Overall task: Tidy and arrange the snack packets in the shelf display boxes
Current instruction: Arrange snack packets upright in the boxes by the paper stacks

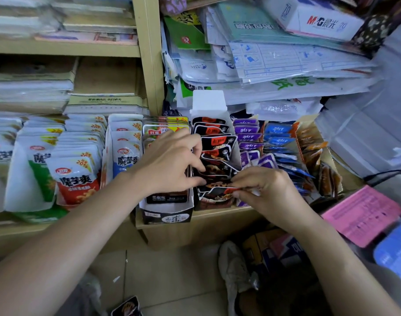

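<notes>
The glossy black snack packets with red labels (214,142) stand in a ragged, tilted row inside a tall white cardboard display box (208,102) at the middle of the pale wooden shelf (208,216). I'm mid-way through straightening this box. My left hand (169,160) has its thumb and curled fingers clamped on the left edge of the black packets, steadying the row. My right hand (265,188) pinches the front packet (220,190) by its right edge, low at the mouth of the box. Next, I judge, the front packet needs squaring up and pressing back so the row stands even, without shoving the leaning ones over the side. Just to the right sit purple foil packets (247,135), then blue ones (278,139); to the left, white pouches (76,176). A stray black packet (126,307) lies on the tiled floor below.
</notes>
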